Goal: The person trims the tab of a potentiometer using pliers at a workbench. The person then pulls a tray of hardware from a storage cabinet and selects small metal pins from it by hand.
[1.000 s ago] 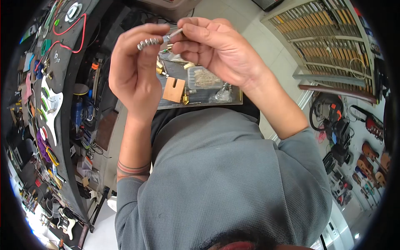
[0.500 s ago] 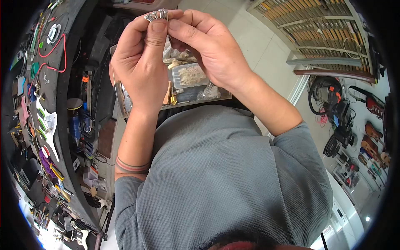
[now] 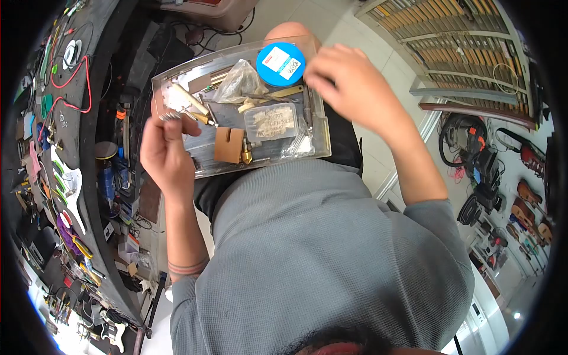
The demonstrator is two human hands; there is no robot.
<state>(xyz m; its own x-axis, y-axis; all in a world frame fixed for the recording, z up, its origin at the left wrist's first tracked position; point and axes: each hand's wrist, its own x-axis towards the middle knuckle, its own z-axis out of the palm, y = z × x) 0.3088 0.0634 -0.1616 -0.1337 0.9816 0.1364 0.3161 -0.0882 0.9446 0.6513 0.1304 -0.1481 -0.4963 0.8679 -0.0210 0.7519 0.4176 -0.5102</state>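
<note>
My left hand (image 3: 165, 151) is closed at the tray's left side, pinching several small metal screws (image 3: 170, 116) between thumb and fingers. My right hand (image 3: 352, 89) is over the right edge of a clear plastic tray (image 3: 324, 139), its fingertips close to a round blue container (image 3: 267, 72) with a white label. Motion blurs those fingers, so I cannot make out whether they hold anything. Inside the tray lie a crumpled clear bag (image 3: 239, 83), a small lidded plastic box (image 3: 271, 122) with handwriting, a brown slotted block (image 3: 228, 146) and a brass-coloured bit (image 3: 246, 155).
The tray rests on my lap. To the left runs a dark workbench (image 3: 89, 177) crowded with tools, wires and a white guitar pickguard (image 3: 70, 188). A rack of files (image 3: 455, 41) stands at the upper right. Guitars (image 3: 526, 207) and black gear (image 3: 485, 171) are farther right.
My hands have come apart. The left moved down and left, keeping the screws. The right swung right to the tray's edge, and the blue container and tray contents now show.
</note>
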